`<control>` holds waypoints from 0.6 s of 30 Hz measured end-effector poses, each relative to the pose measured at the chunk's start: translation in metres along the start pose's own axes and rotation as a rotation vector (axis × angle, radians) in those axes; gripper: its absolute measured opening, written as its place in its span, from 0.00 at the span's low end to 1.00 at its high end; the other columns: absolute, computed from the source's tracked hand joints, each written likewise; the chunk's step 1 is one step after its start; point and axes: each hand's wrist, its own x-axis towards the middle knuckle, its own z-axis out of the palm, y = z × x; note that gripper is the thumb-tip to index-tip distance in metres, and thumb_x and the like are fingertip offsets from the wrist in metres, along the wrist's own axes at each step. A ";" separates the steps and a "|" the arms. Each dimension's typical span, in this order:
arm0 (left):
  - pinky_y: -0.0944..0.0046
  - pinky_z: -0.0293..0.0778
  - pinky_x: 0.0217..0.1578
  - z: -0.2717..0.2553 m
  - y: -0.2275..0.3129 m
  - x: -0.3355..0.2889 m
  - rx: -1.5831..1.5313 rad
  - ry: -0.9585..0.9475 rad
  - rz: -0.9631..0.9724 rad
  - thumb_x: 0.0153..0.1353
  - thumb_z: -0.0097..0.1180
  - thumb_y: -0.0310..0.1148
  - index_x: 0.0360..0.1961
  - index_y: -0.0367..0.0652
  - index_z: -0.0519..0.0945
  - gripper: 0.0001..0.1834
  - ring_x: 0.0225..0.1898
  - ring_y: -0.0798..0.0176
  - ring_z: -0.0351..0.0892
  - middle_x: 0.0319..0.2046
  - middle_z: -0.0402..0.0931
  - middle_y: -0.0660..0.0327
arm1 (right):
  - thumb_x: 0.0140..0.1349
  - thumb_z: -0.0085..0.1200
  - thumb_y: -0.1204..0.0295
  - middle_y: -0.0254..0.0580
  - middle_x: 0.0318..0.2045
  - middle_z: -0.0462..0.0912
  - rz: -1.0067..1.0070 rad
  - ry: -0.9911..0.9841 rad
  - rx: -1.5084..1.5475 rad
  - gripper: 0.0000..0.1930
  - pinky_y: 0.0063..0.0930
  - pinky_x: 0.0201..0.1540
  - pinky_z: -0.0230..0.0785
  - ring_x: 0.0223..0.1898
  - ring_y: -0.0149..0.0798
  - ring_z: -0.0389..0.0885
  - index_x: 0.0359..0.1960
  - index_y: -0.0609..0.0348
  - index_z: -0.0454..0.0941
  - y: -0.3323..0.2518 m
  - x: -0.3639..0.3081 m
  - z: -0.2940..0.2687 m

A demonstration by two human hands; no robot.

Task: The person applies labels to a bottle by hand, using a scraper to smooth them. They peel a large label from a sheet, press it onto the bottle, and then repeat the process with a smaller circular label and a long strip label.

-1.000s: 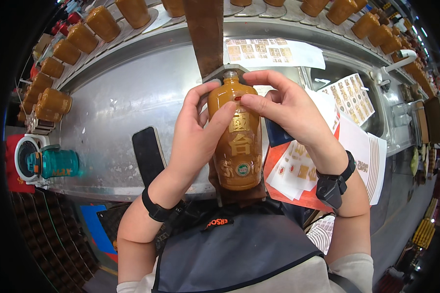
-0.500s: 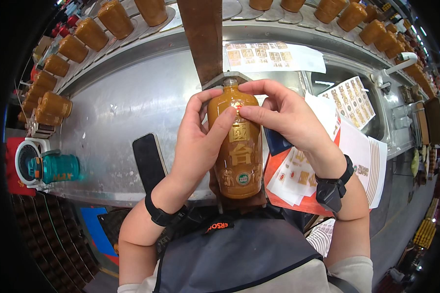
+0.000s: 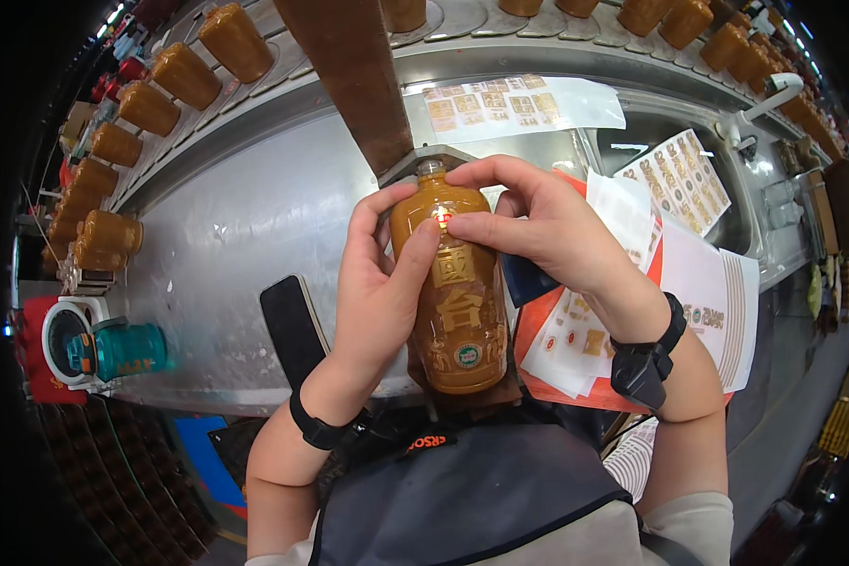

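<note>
A glossy caramel-brown bottle [image 3: 464, 335] lies with its neck away from me, in front of my body. Raised gold characters run down its front, with a round green emblem near the base. A small red decal [image 3: 442, 218] sits on the upper front, below the neck. My left hand [image 3: 375, 259] wraps the bottle's left shoulder, its thumb tip at the decal's edge. My right hand [image 3: 552, 226] holds the right shoulder, index finger near the neck, thumb at the decal. The bottle's underside is hidden.
A dark phone [image 3: 293, 321] lies left of the bottle on the metal table [image 3: 231, 236]. Decal sheets [image 3: 566, 344] lie on the right, and another sheet [image 3: 677, 179] rests over the sink [image 3: 637, 108]. A teal water bottle [image 3: 130, 351] is far left. Brown bottles [image 3: 187, 75] line the surrounding conveyor.
The view has shifted a little, so the scene appears turned and moved. Both hands stay on the bottle, thumbs still at the red decal.
</note>
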 end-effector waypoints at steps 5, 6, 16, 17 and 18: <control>0.66 0.73 0.54 -0.001 -0.003 0.001 0.016 -0.004 0.011 0.69 0.54 0.29 0.61 0.39 0.63 0.22 0.55 0.65 0.74 0.55 0.71 0.54 | 0.59 0.66 0.67 0.20 0.21 0.69 -0.012 -0.015 -0.003 0.20 0.12 0.29 0.54 0.24 0.15 0.63 0.53 0.57 0.79 0.001 0.000 -0.003; 0.66 0.73 0.53 -0.002 -0.005 0.001 0.034 -0.001 0.010 0.69 0.54 0.29 0.61 0.39 0.62 0.23 0.54 0.66 0.74 0.54 0.72 0.54 | 0.60 0.65 0.67 0.21 0.23 0.72 -0.017 -0.032 -0.023 0.19 0.12 0.30 0.57 0.26 0.15 0.66 0.53 0.57 0.80 0.002 0.000 -0.004; 0.67 0.73 0.52 0.004 -0.004 0.001 0.036 0.018 -0.024 0.69 0.54 0.30 0.61 0.40 0.61 0.24 0.52 0.68 0.74 0.52 0.73 0.56 | 0.63 0.57 0.76 0.35 0.43 0.82 -0.213 0.059 0.148 0.19 0.20 0.49 0.72 0.45 0.24 0.78 0.56 0.61 0.75 -0.009 0.012 -0.042; 0.67 0.73 0.52 0.003 -0.005 0.001 0.036 0.015 -0.022 0.69 0.54 0.30 0.61 0.40 0.61 0.24 0.52 0.68 0.74 0.52 0.73 0.56 | 0.57 0.61 0.75 0.36 0.42 0.80 -0.248 -0.011 0.155 0.24 0.22 0.45 0.73 0.40 0.28 0.80 0.57 0.62 0.72 -0.012 0.012 -0.037; 0.67 0.73 0.51 0.003 -0.006 0.001 0.044 0.018 -0.005 0.69 0.54 0.29 0.61 0.39 0.61 0.23 0.51 0.68 0.75 0.51 0.73 0.56 | 0.56 0.62 0.77 0.38 0.42 0.82 -0.277 -0.039 0.179 0.23 0.22 0.46 0.73 0.41 0.29 0.80 0.55 0.62 0.74 -0.014 0.010 -0.027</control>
